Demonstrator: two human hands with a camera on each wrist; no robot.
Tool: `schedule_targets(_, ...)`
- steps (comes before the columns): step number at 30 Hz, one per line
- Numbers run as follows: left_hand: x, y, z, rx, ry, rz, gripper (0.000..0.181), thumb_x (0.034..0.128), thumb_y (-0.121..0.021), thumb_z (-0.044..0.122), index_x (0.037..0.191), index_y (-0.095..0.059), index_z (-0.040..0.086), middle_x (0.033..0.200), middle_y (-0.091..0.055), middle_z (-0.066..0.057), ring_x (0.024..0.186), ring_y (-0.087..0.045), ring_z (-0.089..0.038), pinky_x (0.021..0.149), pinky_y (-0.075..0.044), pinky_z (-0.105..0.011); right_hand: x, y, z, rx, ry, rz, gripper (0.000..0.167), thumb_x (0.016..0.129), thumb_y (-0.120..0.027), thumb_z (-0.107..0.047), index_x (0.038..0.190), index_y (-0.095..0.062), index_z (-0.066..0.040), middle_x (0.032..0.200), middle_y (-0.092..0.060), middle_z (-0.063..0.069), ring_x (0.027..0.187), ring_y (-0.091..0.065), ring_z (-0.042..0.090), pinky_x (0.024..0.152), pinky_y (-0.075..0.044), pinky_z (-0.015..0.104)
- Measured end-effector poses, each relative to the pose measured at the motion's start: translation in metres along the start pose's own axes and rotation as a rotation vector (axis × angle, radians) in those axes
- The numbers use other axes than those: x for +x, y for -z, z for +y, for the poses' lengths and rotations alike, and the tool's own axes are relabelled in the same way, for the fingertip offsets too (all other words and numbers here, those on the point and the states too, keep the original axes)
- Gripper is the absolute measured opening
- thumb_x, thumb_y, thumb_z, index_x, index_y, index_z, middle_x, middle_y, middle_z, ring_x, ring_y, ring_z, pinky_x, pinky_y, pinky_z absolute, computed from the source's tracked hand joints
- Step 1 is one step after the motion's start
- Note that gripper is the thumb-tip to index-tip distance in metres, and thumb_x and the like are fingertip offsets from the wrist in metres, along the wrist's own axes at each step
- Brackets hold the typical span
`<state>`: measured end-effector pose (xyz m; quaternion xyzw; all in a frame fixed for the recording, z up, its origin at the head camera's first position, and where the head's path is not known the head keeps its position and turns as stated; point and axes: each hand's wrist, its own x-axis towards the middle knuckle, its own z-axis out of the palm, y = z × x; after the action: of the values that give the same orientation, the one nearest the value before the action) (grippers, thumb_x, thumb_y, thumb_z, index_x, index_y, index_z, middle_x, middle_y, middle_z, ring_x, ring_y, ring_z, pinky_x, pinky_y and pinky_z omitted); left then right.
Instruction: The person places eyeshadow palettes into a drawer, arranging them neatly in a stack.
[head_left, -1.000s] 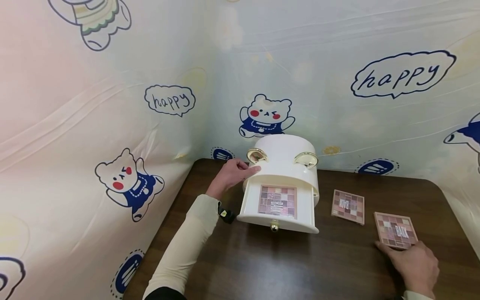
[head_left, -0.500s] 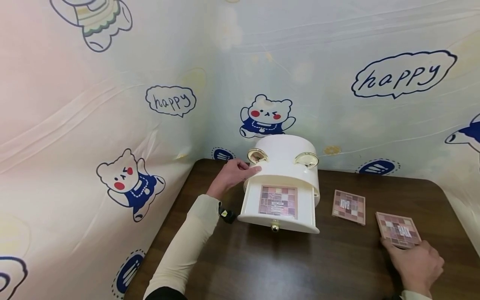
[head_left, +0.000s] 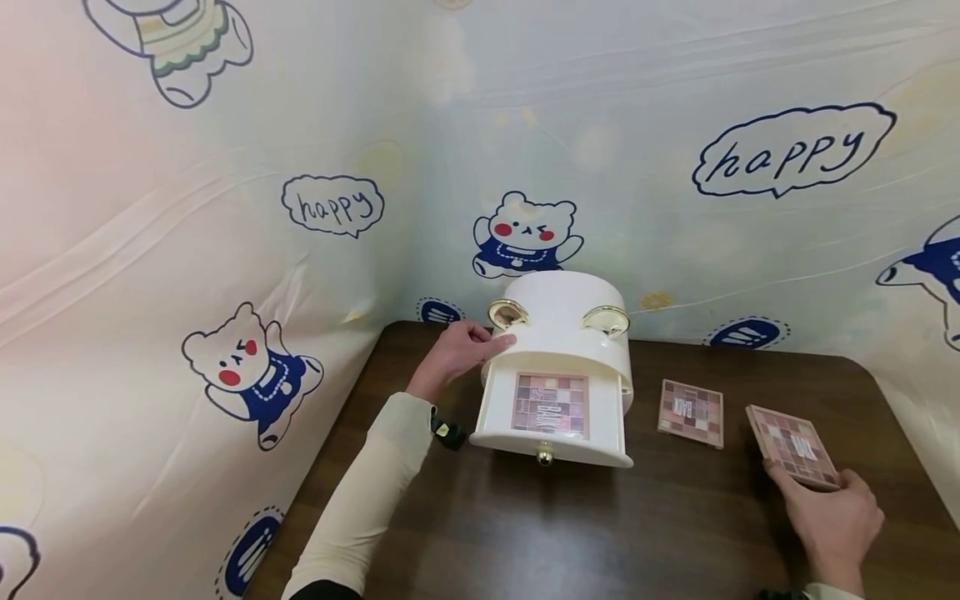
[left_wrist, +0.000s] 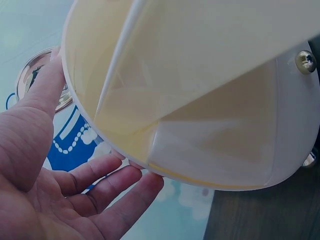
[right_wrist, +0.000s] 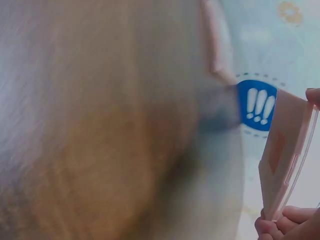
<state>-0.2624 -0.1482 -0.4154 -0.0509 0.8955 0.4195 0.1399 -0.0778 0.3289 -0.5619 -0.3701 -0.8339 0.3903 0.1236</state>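
- Drawer (head_left: 606,417) of the white case (head_left: 555,333) is pulled out toward the table's near edge; one makeup palette (head_left: 551,406) lies inside it, patterned face up.
- White case sits by the far edge of the table (head_left: 600,533), closer to the far left corner than to the far right one. Its body is rounded and glossy, with gold-rimmed round pieces (head_left: 606,321) above the drawer and a gold knob (head_left: 545,456) on the drawer front.
- Makeup palette in the drawer has a pale pink border, a grid of pink, mauve and greyish squares, and white "BACK" lettering turned sideways.
- Second palette (head_left: 692,414), much the same in look, lies flat on the table between the case and the right edge.
- Third palette (head_left: 795,446) is nearer the right edge, gripped at its near end between the thumb and fingers of the right hand (head_left: 832,521). It is tilted; the right wrist view shows its plain pink underside with an orange-pink label, and what looks like a clear cover. Whether any part touches the table, I cannot tell.
- Left hand (head_left: 453,354) rests against the case's left side, thumb on the front above the drawer, fingers loosely extended, their tips touching the outer wall.
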Motion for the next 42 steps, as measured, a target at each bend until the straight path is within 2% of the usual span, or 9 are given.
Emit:
schedule_targets(7,0.001,0.000,0.000,-0.006,0.000,-0.002,0.062,0.0750,-0.080,0.064,0.106,-0.064,0.013,0.102,-0.063,-0.008,0.097,-0.057,-0.027,0.078,-0.053,-0.040,-0.003,0.012,-0.025,0.099,-0.117,-0.080,0.103,0.082,-0.073,-0.057,0.152,-0.032,0.007,0.147,-0.041,0.032,0.134,-0.035,0.046,0.109,-0.027,0.057)
schedule_targets(10,0.001,-0.001,0.000,-0.009,-0.003,-0.004,0.062,0.0742,-0.080,0.065,0.105,-0.065,0.013,0.101,-0.064,-0.008,0.096,-0.058,-0.027,0.077,-0.053,-0.039,-0.008,0.015,-0.037,0.153,-0.140,-0.092,0.099,0.083,-0.074,-0.055,0.154,-0.033,0.002,0.149,-0.042,0.027,0.132,-0.039,0.039,0.107,-0.033,0.047)
schedule_targets(12,0.002,-0.001,0.000,-0.009,-0.005,-0.004,0.062,0.0740,-0.080,0.065,0.105,-0.065,0.013,0.101,-0.064,-0.008,0.096,-0.058,-0.027,0.077,-0.053,-0.040,-0.012,0.018,-0.046,0.195,-0.143,-0.094,0.096,0.083,-0.076,-0.052,0.155,-0.035,-0.002,0.149,-0.044,0.022,0.129,-0.041,0.033,0.100,-0.038,0.031)
schedule_targets(17,0.002,-0.001,0.000,-0.010,-0.006,0.001,0.063,0.0731,-0.080,0.066,0.105,-0.065,0.013,0.101,-0.064,-0.008,0.096,-0.058,-0.027,0.077,-0.054,-0.039,-0.022,0.026,-0.070,0.274,-0.094,-0.103,0.090,0.084,-0.081,-0.043,0.155,-0.038,-0.008,0.147,-0.045,0.015,0.123,-0.044,0.025,0.075,-0.035,0.010)
schedule_targets(22,0.003,-0.001,-0.001,-0.005,-0.012,-0.001,0.062,0.0738,-0.080,0.065,0.104,-0.066,0.013,0.100,-0.065,-0.007,0.095,-0.059,-0.027,0.075,-0.054,-0.038,-0.031,0.030,-0.093,0.342,-0.072,-0.137,0.086,0.084,-0.083,-0.036,0.154,-0.040,-0.009,0.141,-0.047,0.008,0.117,-0.046,0.018,0.073,-0.037,0.007)
schedule_targets(26,0.003,-0.001,-0.002,-0.005,-0.020,0.004,0.064,0.0729,-0.079,0.067,0.104,-0.066,0.013,0.100,-0.065,-0.007,0.095,-0.058,-0.027,0.076,-0.053,-0.038,-0.037,0.032,-0.106,0.489,-0.039,-0.174,0.080,0.083,-0.085,-0.022,0.150,-0.045,-0.007,0.124,-0.053,-0.003,0.105,-0.049,0.009,0.070,-0.042,0.005)
schedule_targets(32,0.002,-0.001,-0.003,-0.004,-0.036,0.003,0.065,0.0733,-0.079,0.068,0.105,-0.064,0.014,0.101,-0.064,-0.007,0.094,-0.059,-0.027,0.076,-0.054,-0.038,-0.049,0.038,-0.119,0.690,0.113,-0.276,0.059,0.083,-0.083,-0.004,0.135,-0.055,-0.011,0.108,-0.059,-0.011,0.097,-0.053,0.007,0.071,-0.046,0.007)
schedule_targets(34,0.002,-0.001,-0.003,-0.002,-0.039,0.005,0.065,0.0734,-0.079,0.067,0.106,-0.063,0.014,0.101,-0.064,-0.007,0.094,-0.059,-0.027,0.075,-0.054,-0.037,-0.052,0.040,-0.124,0.680,0.172,-0.307,0.056,0.084,-0.082,-0.004,0.133,-0.055,-0.012,0.110,-0.060,-0.012,0.098,-0.052,0.006,0.073,-0.045,0.007)
schedule_targets(42,0.000,-0.001,-0.002,-0.016,-0.005,0.004,0.062,0.0742,-0.080,0.064,0.106,-0.064,0.013,0.102,-0.064,-0.008,0.096,-0.058,-0.027,0.077,-0.053,-0.039,-0.062,0.042,-0.140,0.411,0.382,-0.343,0.058,0.090,-0.078,-0.015,0.141,-0.051,-0.010,0.116,-0.056,-0.024,0.104,-0.047,0.004,0.081,-0.035,0.014)
